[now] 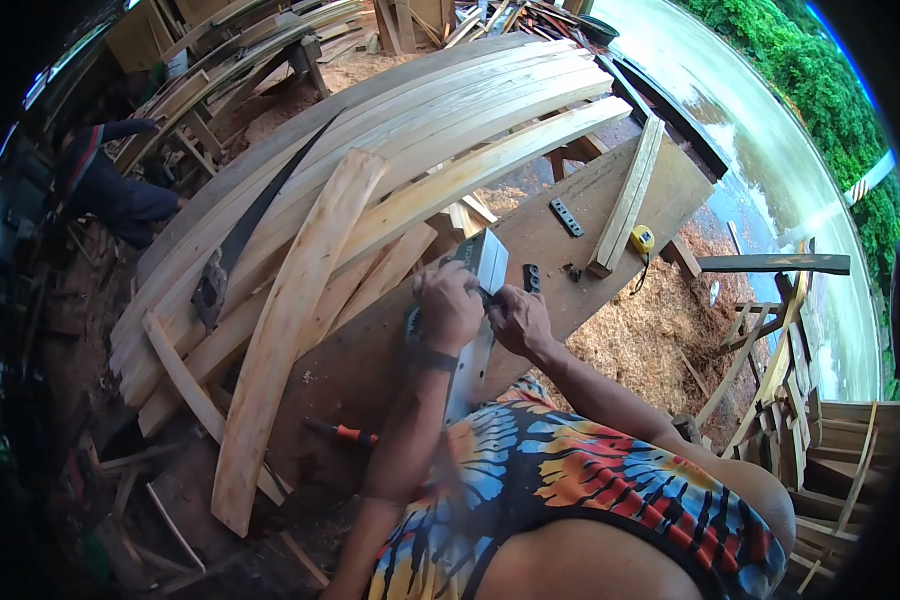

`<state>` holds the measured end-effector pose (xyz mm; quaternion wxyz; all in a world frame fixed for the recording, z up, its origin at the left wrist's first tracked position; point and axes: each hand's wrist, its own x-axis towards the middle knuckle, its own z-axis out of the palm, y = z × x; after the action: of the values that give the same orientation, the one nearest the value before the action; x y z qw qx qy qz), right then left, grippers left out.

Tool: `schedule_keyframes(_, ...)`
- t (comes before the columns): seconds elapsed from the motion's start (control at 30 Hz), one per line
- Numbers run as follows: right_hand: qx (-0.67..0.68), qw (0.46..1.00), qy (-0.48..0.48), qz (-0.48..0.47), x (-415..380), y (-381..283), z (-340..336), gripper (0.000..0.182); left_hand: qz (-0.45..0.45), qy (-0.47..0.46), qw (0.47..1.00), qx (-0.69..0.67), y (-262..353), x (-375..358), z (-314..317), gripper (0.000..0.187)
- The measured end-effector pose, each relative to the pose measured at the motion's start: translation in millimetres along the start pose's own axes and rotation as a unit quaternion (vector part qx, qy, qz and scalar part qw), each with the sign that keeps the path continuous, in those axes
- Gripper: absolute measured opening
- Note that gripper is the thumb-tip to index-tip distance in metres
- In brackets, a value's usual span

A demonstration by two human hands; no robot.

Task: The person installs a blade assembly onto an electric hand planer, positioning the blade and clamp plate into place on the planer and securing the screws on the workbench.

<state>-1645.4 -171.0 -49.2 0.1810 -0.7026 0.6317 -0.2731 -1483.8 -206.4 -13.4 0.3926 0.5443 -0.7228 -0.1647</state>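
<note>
My left hand is closed, its fingers curled over the middle of what looks like an electric planer lying with its flat metal sole up. My right hand is closed in a pinch at the planer's right edge, touching or nearly touching my left fingertips. Whatever the fingers grip there is too small or hidden to make out. To the right lie a black piece with holes, small dark bits and a slotted metal piece. A screwdriver with an orange handle rests left of my left forearm.
The work board carries a short wood strip and a yellow tape measure. Long planks with a handsaw on them stretch leftward. Wood shavings cover the ground right. Another person bends at far left.
</note>
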Motion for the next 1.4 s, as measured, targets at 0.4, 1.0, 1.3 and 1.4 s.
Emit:
schedule_keyframes(0.4,-0.018,0.999,-0.021,0.028,1,0,1,0.027,-0.001,-0.006,1.0,0.001,0,0,0,0.011)
schedule_keyframes(1.0,-0.005,1.0,0.007,0.001,-1,0,3,0.023,-0.005,-0.019,1.0,0.003,2,1,-4,0.012)
schedule_keyframes(1.3,0.013,1.0,-0.01,0.013,1,4,5,0.024,0.018,0.017,1.0,-0.001,2,0,-1,0.008)
schedule_keyframes(1.4,0.04,0.999,-0.006,0.029,-1,3,6,0.025,-0.007,-0.023,1.0,0.006,3,1,-5,0.011)
